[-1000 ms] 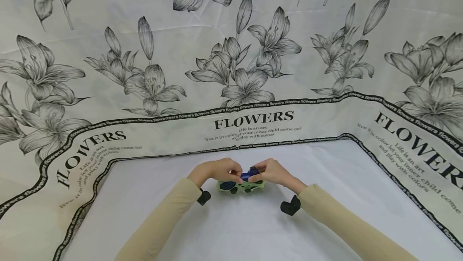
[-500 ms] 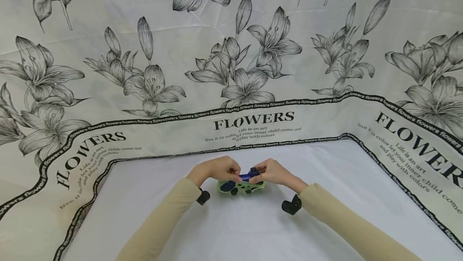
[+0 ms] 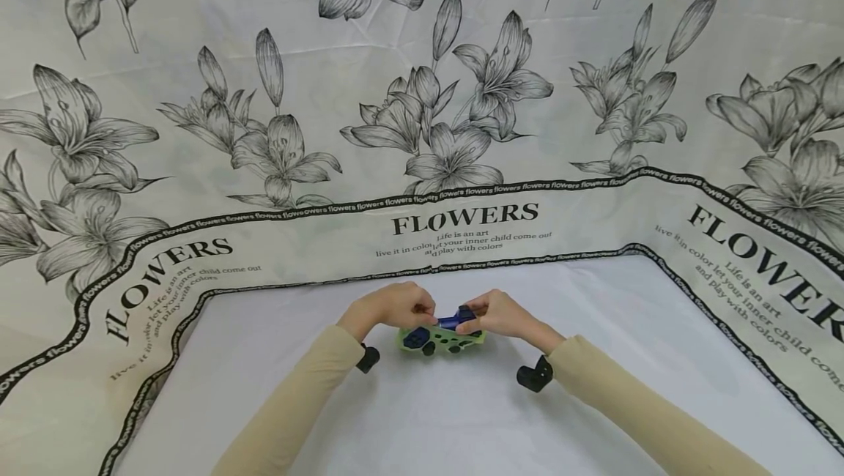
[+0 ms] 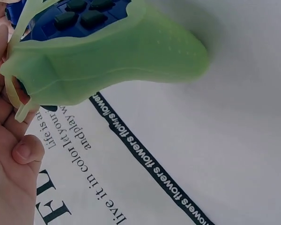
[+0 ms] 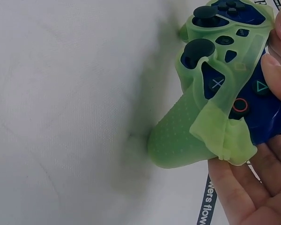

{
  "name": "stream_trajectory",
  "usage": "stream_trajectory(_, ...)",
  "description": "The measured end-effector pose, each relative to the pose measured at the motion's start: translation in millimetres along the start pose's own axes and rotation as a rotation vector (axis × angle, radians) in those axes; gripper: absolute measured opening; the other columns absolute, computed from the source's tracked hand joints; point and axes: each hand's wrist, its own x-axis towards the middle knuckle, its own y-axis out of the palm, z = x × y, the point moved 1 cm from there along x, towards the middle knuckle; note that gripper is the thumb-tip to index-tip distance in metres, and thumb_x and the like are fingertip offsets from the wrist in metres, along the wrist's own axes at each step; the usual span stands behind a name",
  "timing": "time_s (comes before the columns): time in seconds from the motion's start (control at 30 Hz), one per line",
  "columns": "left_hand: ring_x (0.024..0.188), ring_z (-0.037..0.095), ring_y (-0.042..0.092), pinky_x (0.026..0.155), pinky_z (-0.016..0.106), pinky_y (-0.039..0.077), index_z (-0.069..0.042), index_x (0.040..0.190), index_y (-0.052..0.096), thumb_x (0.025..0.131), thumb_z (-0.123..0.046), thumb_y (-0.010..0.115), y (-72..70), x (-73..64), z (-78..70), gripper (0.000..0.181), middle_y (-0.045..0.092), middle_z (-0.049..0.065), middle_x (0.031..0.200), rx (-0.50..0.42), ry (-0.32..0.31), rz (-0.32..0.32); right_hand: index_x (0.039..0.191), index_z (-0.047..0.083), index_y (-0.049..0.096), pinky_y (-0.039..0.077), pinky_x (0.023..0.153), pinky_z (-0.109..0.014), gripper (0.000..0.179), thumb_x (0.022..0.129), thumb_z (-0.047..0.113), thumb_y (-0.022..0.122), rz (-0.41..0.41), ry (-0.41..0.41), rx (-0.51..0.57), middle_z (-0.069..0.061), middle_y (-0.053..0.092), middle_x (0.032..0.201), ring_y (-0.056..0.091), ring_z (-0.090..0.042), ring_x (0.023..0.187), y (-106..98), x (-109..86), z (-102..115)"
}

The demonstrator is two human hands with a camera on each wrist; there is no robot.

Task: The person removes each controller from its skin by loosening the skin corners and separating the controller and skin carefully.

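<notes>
A blue game controller sits partly inside a pale green silicone sleeve. In the right wrist view the sleeve is folded back at the right grip, baring blue shell beside the triangle and circle buttons. My right hand holds this bare end, thumb on top and fingers beneath. At the controller's back edge my left hand pinches the sleeve. The left wrist view shows the left grip fully covered by green, with the direction buttons in the sleeve's opening. Part of the left hand's fingertips is hidden there.
Under the hands spreads a white tabletop cloth. Behind it rises a flower-printed curtain with a black lettered border, turning forward at both sides. Black wrist-worn camera mounts hang below the sleeves' cuffs.
My left hand has drawn slightly left and up, so more blue shell shows between the hands. The right hand keeps its hold almost unmoved.
</notes>
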Motion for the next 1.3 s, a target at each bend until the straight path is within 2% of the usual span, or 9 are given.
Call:
stream_trajectory(0.13,0.056,0.003,0.041,0.055,0.017,0.035,-0.016,0.069,0.059,0.095,-0.019,0.058,-1.4,-4.6,0.7,0.026,0.048,-0.010,0.063,-0.001,0.000,-0.004,0.117,-0.007,0.064,0.054,0.073,-0.027,0.057,0.076,0.029,0.080,-0.001,0.007,-0.001,-0.015,0.073,0.101,0.068,-0.013,0.083,1,-0.1,1)
stream_trajectory(0.37,0.056,0.001,0.040,0.055,0.015,0.033,-0.017,0.071,0.059,0.090,-0.016,0.063,-1.4,-10.3,3.2,0.020,0.046,-0.012,0.062,0.026,0.012,-0.023,0.118,-0.008,0.063,0.055,0.075,-0.030,0.060,0.075,0.030,0.080,-0.001,0.004,-0.017,-0.016,0.073,0.103,0.069,-0.016,0.085,3,-0.9,2)
stream_trajectory(0.53,0.056,0.001,0.040,0.054,0.016,0.032,-0.018,0.071,0.059,0.089,-0.023,0.068,-0.2,-13.2,4.6,0.020,0.046,-0.012,0.061,0.035,0.009,-0.051,0.117,-0.008,0.064,0.056,0.083,-0.038,0.059,0.076,0.030,0.080,0.000,-0.009,-0.012,-0.016,0.073,0.102,0.070,-0.026,0.096,3,-1.5,1)
stream_trajectory(0.73,0.056,0.000,0.040,0.053,0.015,0.033,-0.022,0.074,0.061,0.088,-0.031,0.069,3.0,-17.0,7.3,0.018,0.047,-0.014,0.062,0.062,-0.024,-0.074,0.118,-0.007,0.064,0.056,0.086,-0.041,0.061,0.075,0.033,0.080,0.004,-0.006,-0.030,-0.017,0.072,0.105,0.068,-0.030,0.101,3,-1.8,0)
stream_trajectory(1.1,0.057,0.001,0.043,0.056,0.018,0.037,-0.022,0.082,0.058,0.088,-0.041,0.068,0.7,-32.5,13.9,0.022,0.055,-0.013,0.066,-0.009,-0.096,-0.128,0.118,-0.007,0.064,0.054,0.090,-0.046,0.063,0.075,0.037,0.079,-0.019,-0.002,-0.069,-0.020,0.070,0.110,0.066,-0.033,0.105,-1,-3.2,4)
stream_trajectory(1.3,0.070,0.000,0.055,0.069,0.021,0.047,-0.020,0.087,0.061,0.086,-0.040,0.070,3.4,-38.1,18.5,0.021,0.066,-0.013,0.080,-0.058,-0.078,-0.159,0.119,-0.008,0.063,0.053,0.090,-0.048,0.064,0.075,0.036,0.079,-0.021,-0.014,-0.079,-0.022,0.068,0.113,0.065,-0.036,0.108,-2,-3.8,4)
